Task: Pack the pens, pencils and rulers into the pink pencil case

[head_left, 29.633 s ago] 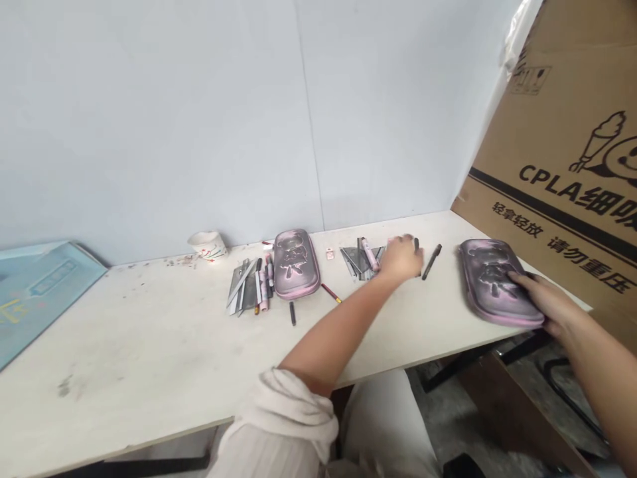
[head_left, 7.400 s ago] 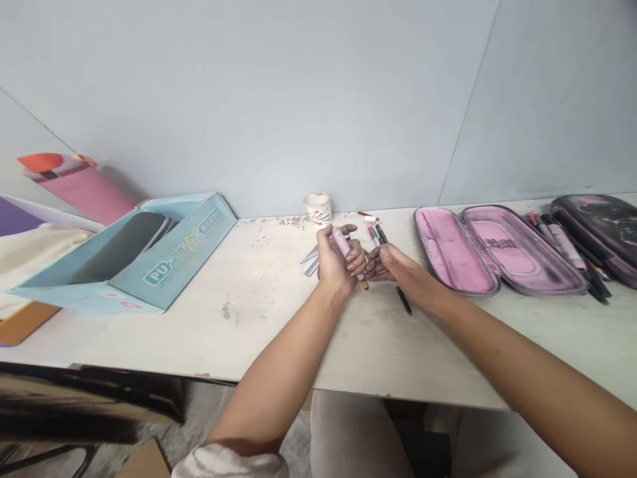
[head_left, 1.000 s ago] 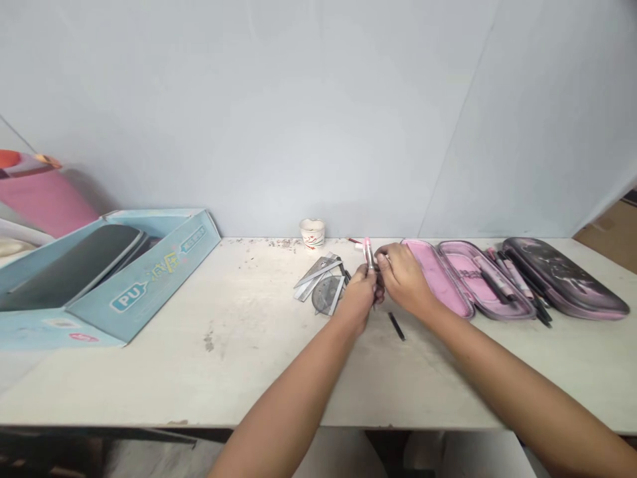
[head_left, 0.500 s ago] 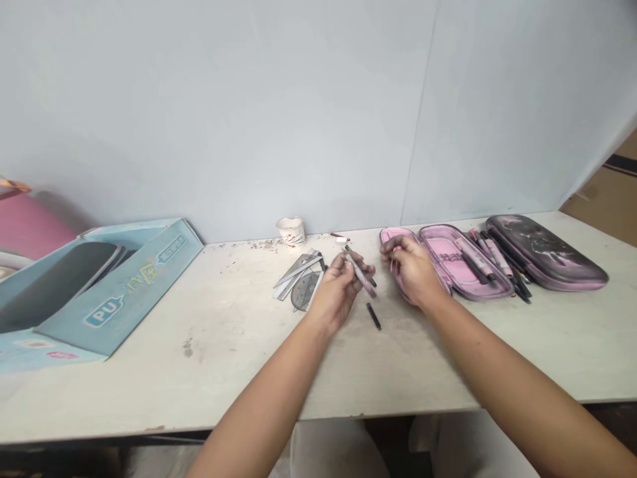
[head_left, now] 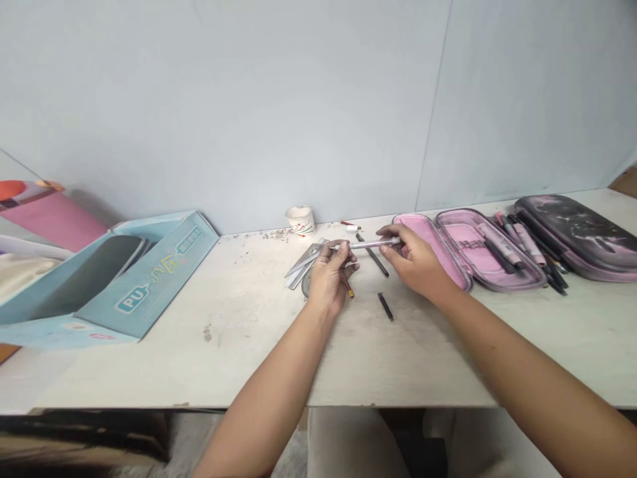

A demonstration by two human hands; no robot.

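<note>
A slim silvery pen (head_left: 367, 245) is stretched almost level between my two hands. My left hand (head_left: 331, 273) pinches its left end, and my right hand (head_left: 415, 260) has thumb and fingers closed on its right end. Just below, a dark pencil (head_left: 374, 257) lies slanted on the table. Nearer to me is a short black stick (head_left: 385, 307), like a pen cap. The yellow and red end of another pencil (head_left: 350, 291) shows beside my left fingers. Behind that hand, clear rulers (head_left: 301, 265) are partly hidden.
A paper cup (head_left: 300, 221) stands by the wall amid shavings, with a white eraser (head_left: 352, 228) to its right. An open pink pencil case (head_left: 455, 265) holds markers (head_left: 502, 245); a closed dark case (head_left: 580, 232) lies beyond. At left sits a light-blue box (head_left: 162, 279).
My right hand has moved from the open case's edge onto the pen. The pen has turned from slanting to nearly level. The view has shifted a little left.
</note>
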